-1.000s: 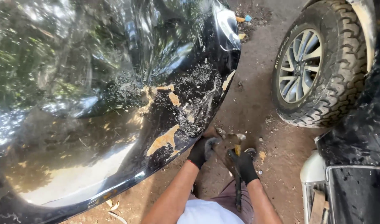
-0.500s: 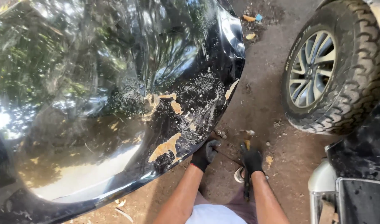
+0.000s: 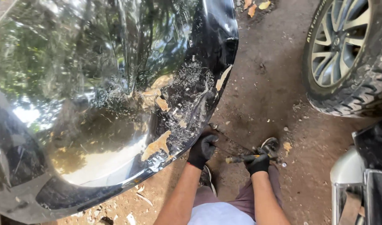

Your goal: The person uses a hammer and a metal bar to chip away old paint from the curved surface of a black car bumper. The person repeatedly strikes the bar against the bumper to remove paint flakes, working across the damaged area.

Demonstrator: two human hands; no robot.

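Both gloved hands sit lower than a second ago: left hand [image 3: 202, 149] now clamped on the black panel [image 3: 116, 104] edge, right hand [image 3: 257, 161] beside it gripping a hammer [image 3: 241, 158], suggesting scraping has paused.

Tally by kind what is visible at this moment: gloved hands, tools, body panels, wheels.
Gloved hands: 2, left hand on the panel's edge, right hand gripping the tool
Hand tool: 1
Glossy black body panel: 1
Wheel with tyre: 1
Total: 5
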